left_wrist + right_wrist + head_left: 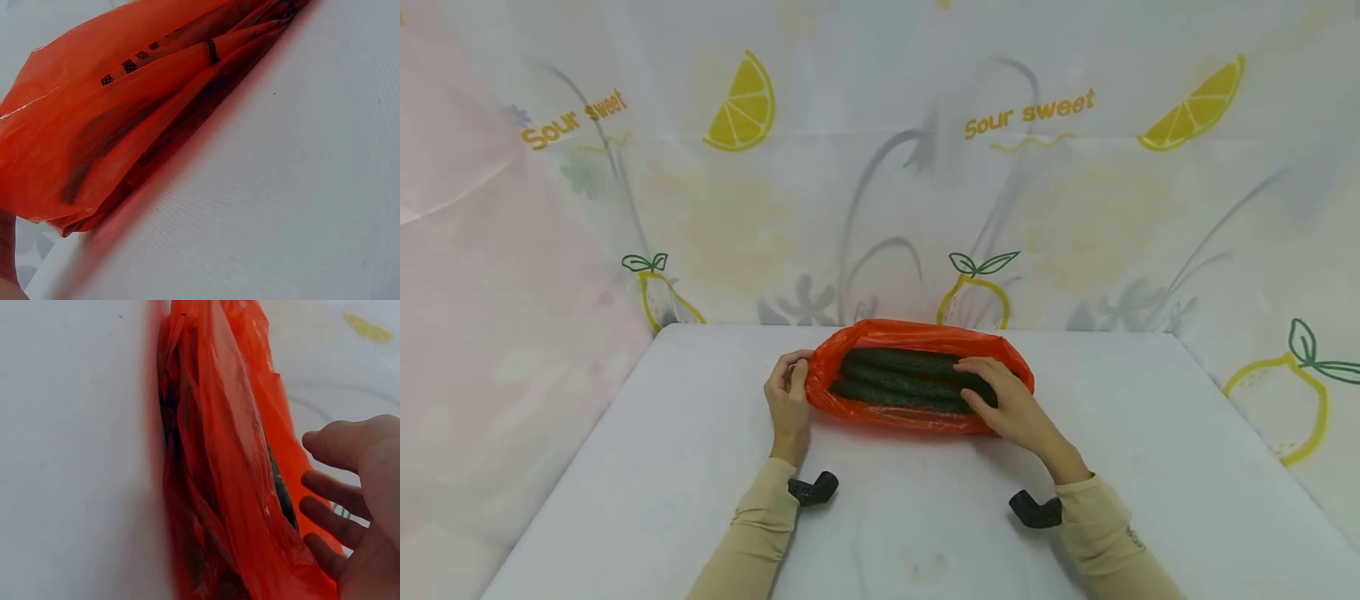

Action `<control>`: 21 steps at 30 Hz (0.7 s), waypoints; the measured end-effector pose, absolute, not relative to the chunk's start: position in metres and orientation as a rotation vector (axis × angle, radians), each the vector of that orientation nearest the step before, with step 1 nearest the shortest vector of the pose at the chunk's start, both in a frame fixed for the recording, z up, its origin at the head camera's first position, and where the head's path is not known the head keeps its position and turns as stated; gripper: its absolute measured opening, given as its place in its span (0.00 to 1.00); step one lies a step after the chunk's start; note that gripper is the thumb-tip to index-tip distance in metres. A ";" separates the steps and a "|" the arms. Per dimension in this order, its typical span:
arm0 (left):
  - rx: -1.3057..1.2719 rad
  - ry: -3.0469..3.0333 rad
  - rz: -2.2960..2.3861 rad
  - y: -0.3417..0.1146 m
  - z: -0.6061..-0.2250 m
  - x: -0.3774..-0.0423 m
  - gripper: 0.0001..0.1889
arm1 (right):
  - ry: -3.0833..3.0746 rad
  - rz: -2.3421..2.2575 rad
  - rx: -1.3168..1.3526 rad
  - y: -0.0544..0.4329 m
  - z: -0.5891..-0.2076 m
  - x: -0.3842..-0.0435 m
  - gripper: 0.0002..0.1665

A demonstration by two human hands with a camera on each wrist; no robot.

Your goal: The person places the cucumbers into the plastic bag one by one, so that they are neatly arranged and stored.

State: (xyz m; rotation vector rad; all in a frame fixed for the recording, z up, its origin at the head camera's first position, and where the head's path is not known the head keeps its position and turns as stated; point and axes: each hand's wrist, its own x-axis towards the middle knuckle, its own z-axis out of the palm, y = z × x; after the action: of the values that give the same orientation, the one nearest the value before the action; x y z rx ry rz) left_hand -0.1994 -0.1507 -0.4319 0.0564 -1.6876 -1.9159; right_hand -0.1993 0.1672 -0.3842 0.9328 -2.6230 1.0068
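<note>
An orange-red plastic bag (910, 422) lies on the table with its mouth spread wide. Several dark green cucumbers (898, 383) lie side by side inside it, lengthwise from left to right. At the bag's left end my left hand (789, 400) grips the edge of the plastic. My right hand (1011, 408) is over the right end of the cucumbers, its fingers spread and slightly bent. In the right wrist view those fingers (334, 519) hold nothing, and only a strip of cucumber (282, 487) shows past the plastic. Dark print marks the bag's side (128, 65) in the left wrist view.
The white table (910, 517) extends in front of the bag and to both sides. Behind it hangs a pale cloth backdrop (850, 167) with lemon drawings and lettering. A black wrist mount (814, 489) sits on the left sleeve, another mount (1036, 509) on the right.
</note>
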 end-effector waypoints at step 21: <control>-0.111 -2.167 -1.580 -0.168 -0.413 -0.209 0.11 | -2.482 0.933 0.770 0.217 -0.363 -0.204 0.21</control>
State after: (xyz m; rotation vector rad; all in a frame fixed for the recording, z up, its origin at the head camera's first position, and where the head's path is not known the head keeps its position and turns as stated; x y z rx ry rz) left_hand -0.2094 -0.1678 -0.4132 -0.1108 -2.1666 -1.5795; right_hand -0.2042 0.2168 -0.3631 0.7695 -2.4820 0.9325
